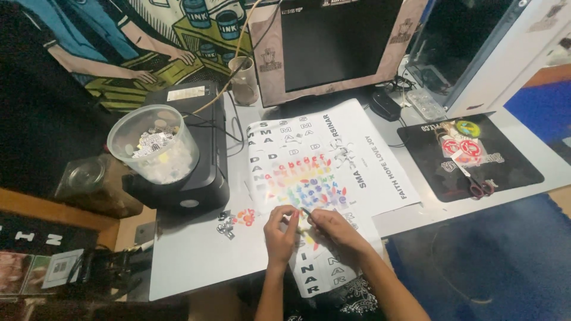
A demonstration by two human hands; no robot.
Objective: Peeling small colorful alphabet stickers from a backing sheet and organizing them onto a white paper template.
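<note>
Now we're mid-peel: left hand [279, 229] pinches the sticker sheet [321, 178] at the desk's [196, 261] near edge, right hand [333, 229] grips a thin pick tool [305, 210]. Next move, we judge, needs a delicate lift.

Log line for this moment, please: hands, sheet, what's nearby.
left hand: pinching sticker sheet | right hand: holds thin tool on sheet | peeled stickers: left of sheet | scissors: on black mat

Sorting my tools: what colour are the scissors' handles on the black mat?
Red, on the scissors lying on the black mat, seen in the head view.
</note>
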